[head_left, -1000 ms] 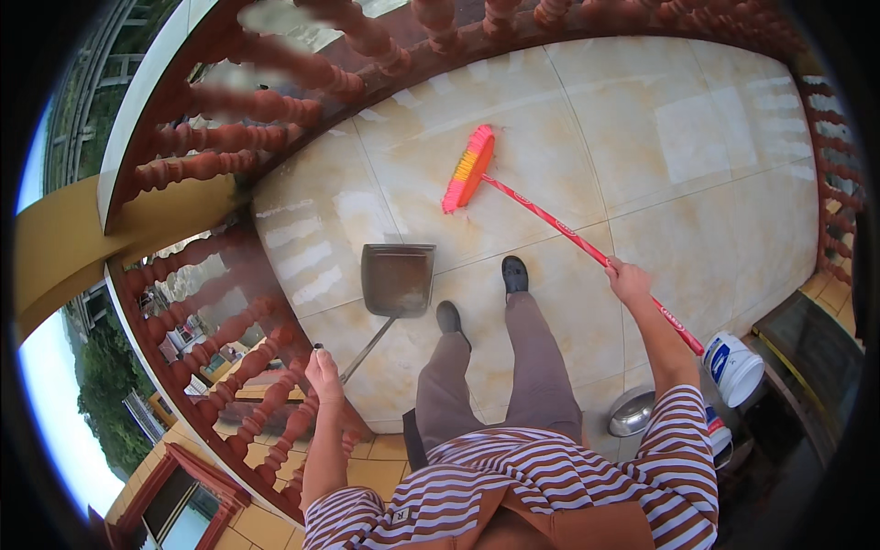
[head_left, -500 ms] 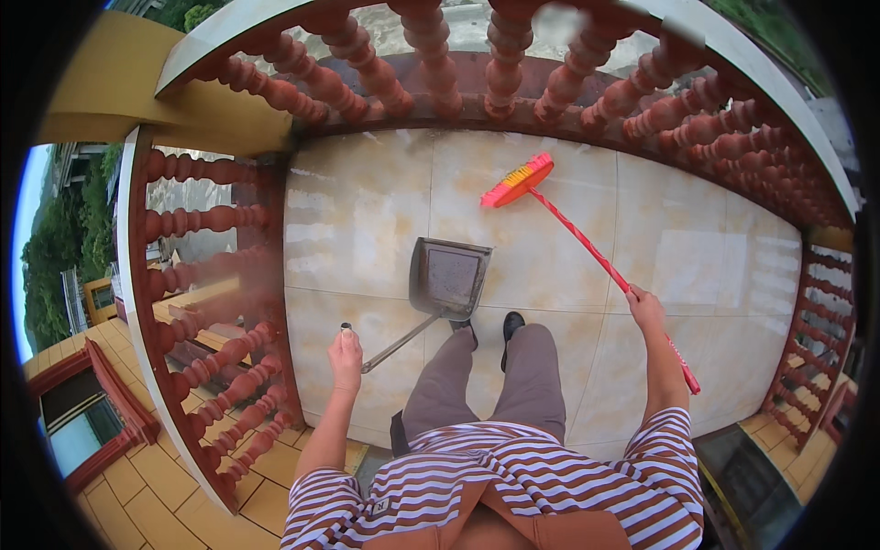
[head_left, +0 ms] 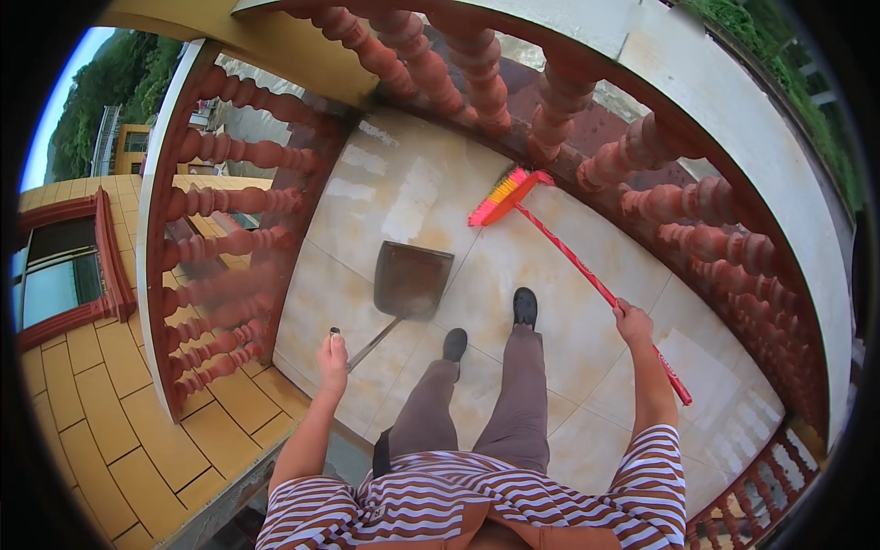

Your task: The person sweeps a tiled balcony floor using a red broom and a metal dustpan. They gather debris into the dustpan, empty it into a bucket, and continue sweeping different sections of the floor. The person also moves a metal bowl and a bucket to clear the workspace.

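Person stands on tiled balcony floor (head_left: pixel 587 275); dustpan (head_left: pixel 410 280) on floor ahead-left of feet, its handle running back to left hand (head_left: pixel 333 353); broom head (head_left: pixel 509 196) ahead, near the balustrade (head_left: pixel 587 119), w/ stick slanting back-right through right hand (head_left: pixel 633 324); 2nd balustrade run (head_left: pixel 229 266) at left, beyond dustpan; lower roof terrace (head_left: pixel 82 385) further left, approx. one level below.

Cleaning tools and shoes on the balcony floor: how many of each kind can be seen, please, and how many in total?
Broom, red handle, held in the right hand: 1
Dustpan, dark, long handle held in the left hand: 1
Black shoes: 2
Total: 4
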### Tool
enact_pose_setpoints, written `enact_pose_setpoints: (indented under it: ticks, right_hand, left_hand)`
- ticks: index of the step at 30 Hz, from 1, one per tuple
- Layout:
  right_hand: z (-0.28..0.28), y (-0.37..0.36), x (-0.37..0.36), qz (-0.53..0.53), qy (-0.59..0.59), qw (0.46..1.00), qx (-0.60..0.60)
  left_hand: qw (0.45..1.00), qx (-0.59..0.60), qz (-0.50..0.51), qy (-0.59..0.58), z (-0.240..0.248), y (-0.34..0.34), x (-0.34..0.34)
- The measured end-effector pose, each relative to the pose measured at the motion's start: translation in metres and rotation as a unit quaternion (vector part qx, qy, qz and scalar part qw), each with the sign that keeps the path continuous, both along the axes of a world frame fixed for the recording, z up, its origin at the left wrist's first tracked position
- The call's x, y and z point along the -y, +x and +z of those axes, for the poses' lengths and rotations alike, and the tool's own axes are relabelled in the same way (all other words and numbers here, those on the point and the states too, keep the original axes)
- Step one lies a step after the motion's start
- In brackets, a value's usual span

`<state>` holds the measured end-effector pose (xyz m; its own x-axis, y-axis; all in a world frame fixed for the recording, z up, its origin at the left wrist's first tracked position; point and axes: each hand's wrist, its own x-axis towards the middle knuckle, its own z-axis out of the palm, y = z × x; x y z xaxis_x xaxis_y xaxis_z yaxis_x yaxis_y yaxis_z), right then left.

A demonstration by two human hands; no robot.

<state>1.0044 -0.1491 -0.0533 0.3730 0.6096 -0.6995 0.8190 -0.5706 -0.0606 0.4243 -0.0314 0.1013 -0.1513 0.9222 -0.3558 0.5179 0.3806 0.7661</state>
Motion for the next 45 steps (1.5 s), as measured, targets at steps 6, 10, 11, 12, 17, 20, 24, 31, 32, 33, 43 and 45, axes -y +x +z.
enact_pose_setpoints:
  ticks: [6, 10, 11, 12, 17, 20, 24, 31, 32, 33, 43, 45]
  right_hand:
    - [-0.019, -0.085, -0.121, 0.044, 0.013, 0.998, -0.033]
    - [0.005, -0.124, -0.129, 0.034, 0.022, 0.998, -0.054]
    - [0.018, -0.130, -0.123, 0.028, 0.014, 0.998, -0.058]
    - [0.030, -0.135, -0.110, 0.013, 0.000, 0.999, -0.052]
    - [0.081, -0.193, -0.083, -0.030, -0.034, 0.998, -0.036]
    - [0.072, -0.244, -0.127, -0.035, -0.063, 0.997, 0.001]
    - [0.041, -0.320, -0.231, -0.005, -0.001, 1.000, -0.006]
    - [0.103, -0.406, -0.336, -0.409, -0.065, 0.849, -0.328]
    - [0.109, -0.415, -0.351, -0.413, -0.061, 0.832, -0.365]
    - [0.113, -0.426, -0.368, -0.421, -0.049, 0.822, -0.382]
    - [0.097, -0.552, -0.555, -0.475, 0.027, 0.770, -0.426]
    - [0.086, -0.577, -0.570, -0.452, 0.045, 0.794, -0.404]
  left_hand:
    - [0.996, -0.066, 0.034, 0.051, -0.005, -0.014, -0.043]
    - [0.993, -0.080, 0.061, 0.061, -0.018, -0.050, -0.062]
    - [0.992, -0.083, 0.068, 0.070, -0.020, -0.057, -0.066]
    - [0.991, -0.085, 0.072, 0.080, -0.021, -0.063, -0.073]
    - [0.992, -0.086, 0.061, 0.074, -0.046, -0.122, -0.103]
    - [0.993, -0.084, 0.044, 0.071, -0.054, -0.135, -0.128]
    - [0.991, -0.109, 0.013, 0.073, -0.063, -0.159, -0.166]
    - [0.995, -0.084, 0.032, 0.037, -0.062, -0.199, -0.239]
    - [0.995, -0.088, 0.035, 0.038, -0.065, -0.205, -0.257]
    - [0.994, -0.092, 0.038, 0.035, -0.070, -0.208, -0.270]
    - [0.979, -0.199, 0.001, 0.032, -0.085, -0.234, -0.379]
    - [0.979, -0.204, 0.008, 0.026, -0.083, -0.247, -0.396]
